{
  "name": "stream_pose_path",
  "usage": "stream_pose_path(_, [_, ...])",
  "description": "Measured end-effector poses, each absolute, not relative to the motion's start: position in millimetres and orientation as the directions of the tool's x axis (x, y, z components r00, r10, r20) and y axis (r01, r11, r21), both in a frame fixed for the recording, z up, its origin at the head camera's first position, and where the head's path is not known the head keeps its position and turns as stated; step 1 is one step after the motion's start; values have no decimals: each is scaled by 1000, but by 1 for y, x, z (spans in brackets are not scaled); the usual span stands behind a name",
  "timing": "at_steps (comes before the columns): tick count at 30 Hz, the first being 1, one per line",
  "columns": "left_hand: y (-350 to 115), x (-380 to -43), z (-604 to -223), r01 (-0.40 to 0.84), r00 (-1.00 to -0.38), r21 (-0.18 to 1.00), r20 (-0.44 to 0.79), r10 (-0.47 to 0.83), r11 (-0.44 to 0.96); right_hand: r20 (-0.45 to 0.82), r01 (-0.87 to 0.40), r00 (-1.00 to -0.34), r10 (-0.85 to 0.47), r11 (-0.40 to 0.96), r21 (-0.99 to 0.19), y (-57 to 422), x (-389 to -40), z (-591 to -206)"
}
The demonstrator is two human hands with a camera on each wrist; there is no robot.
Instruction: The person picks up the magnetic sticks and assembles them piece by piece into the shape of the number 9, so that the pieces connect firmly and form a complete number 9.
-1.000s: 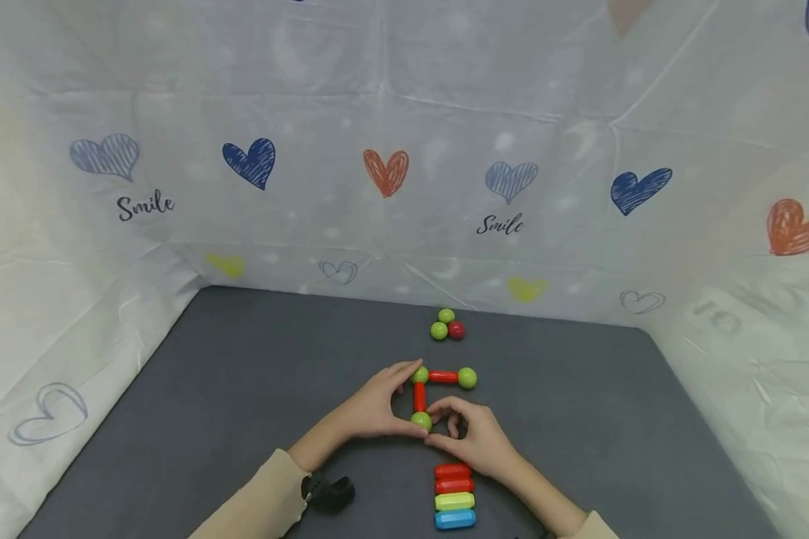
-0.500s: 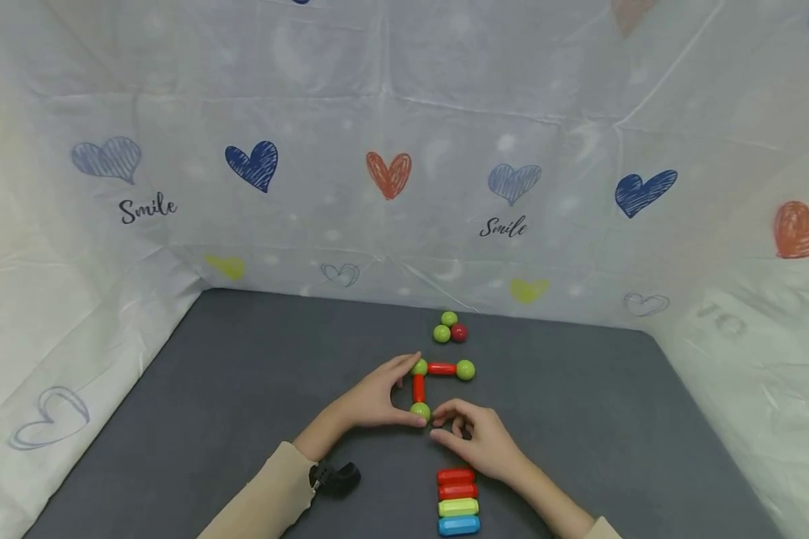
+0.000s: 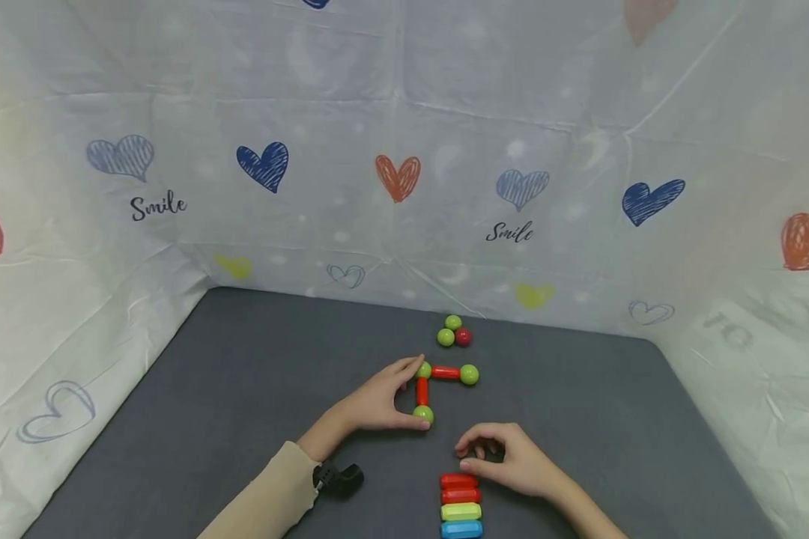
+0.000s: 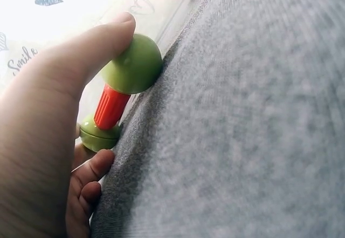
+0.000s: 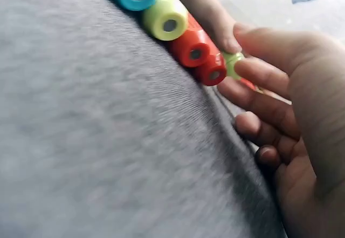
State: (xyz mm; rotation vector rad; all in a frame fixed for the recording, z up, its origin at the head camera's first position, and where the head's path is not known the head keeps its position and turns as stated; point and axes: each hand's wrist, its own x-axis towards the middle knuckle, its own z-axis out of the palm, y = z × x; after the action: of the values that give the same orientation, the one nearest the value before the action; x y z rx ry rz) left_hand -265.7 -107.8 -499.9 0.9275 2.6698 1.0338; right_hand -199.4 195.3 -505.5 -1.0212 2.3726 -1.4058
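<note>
My left hand (image 3: pixel 380 400) grips one leg of an L-shaped assembly of magnetic balls and rods, its thumb on the near green ball (image 3: pixel 423 415) and its fingers at the corner green ball (image 3: pixel 424 370). A red rod (image 4: pixel 110 107) joins these two balls. A second red rod (image 3: pixel 445 372) runs right from the corner to another green ball (image 3: pixel 469 374). My right hand (image 3: pixel 512 458), fingers loosely bent and holding nothing, is just up and right of a row of loose rods: two red, one yellow-green (image 3: pixel 461 512) and one blue (image 3: pixel 461 530). Magnet discs show in their ends.
Two loose green balls (image 3: pixel 446 337) and a red ball (image 3: pixel 464 337) cluster near the back of the dark grey table (image 3: pixel 276 344). A white cloth (image 3: pixel 337 195) printed with hearts hangs behind and along the sides.
My right hand has come away from the near green ball and moved right and toward the loose rods. The left hand keeps its grip on the assembly, which shifted slightly away earlier.
</note>
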Motion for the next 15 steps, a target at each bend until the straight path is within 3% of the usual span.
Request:
stream_pose_path(5, [-109,-265,-500,493,-805,647,85,587,582,275,-535,-699,-660,227,-814,198,-192,-512])
stream_pose_path(15, [-108,-266,-501,486,-807,654,83,584,579,316,-602,-635,-705,197,-774,203,-195,-511])
